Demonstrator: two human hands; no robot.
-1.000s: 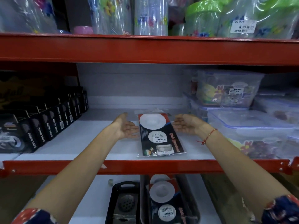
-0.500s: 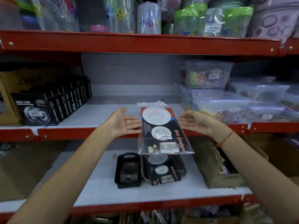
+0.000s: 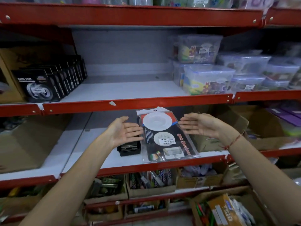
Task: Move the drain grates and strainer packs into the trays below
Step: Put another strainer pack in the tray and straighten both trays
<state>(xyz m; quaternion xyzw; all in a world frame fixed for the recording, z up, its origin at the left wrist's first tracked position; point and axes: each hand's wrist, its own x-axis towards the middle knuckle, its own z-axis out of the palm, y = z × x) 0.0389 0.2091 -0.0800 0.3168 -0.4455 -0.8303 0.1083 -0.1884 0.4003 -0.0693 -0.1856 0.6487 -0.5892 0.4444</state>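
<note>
While palms face inward — strainer pack point(image 3: 166, 136) between.

You see a strainer pack point(image 3: 166, 136) in the lower middle of the frame, a clear plastic sleeve over a black and red card with two white round strainers, a price sticker and red lettering down its right side. It tilts, top edge up and away. Just left of it sits a black tray point(image 3: 129, 148), partly hidden, its contents unclear.
</note>
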